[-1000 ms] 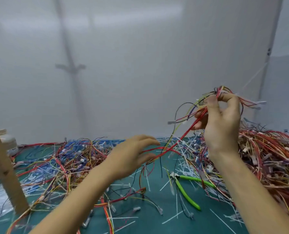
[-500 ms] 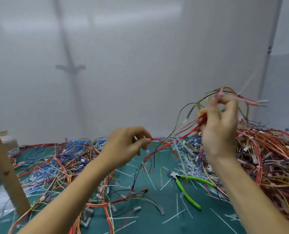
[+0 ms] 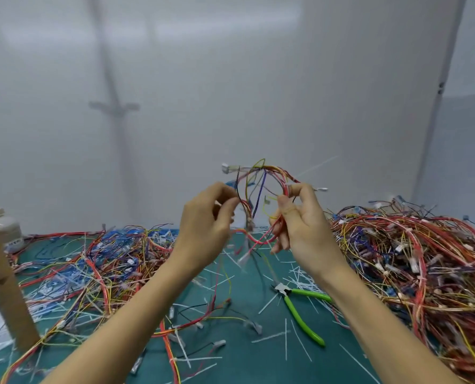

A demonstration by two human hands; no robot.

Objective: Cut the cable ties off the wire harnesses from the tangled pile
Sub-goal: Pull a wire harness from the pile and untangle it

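Hands both raised above the table (image 3: pixel 244 364), level with each other, a small gap between them. Left hand (image 3: pixel 207 225): fingers curled, thumb and fingertips pinching a few wires of the wire harness (image 3: pixel 261 176); its fingertips are blurred. Right hand (image 3: pixel 302 225): thumb and index finger pinch the bundle at its upper right, red wires run down across the curled lower fingers. The harness is in mid-air, arcing up as a loop of red, yellow, black and purple wires between the two hands, with a white connector (image 3: pixel 226 167) at its top left. Loose ends hang below the hands toward the table, blurred.

Green-handled cutters (image 3: pixel 300 309) lie flat on the table under the right forearm, head pointing up-left, neither hand touching them. White cut tie pieces (image 3: pixel 286 339) are scattered round the cutters. The tangled pile (image 3: pixel 424 259) is heaped on the right side of the table, mostly red and yellow. Looser spread wires (image 3: pixel 106 259), with many blue ones, lie on the left. A wooden post (image 3: pixel 0 278) stands at the left edge, a white bottle (image 3: pixel 6 228) behind it
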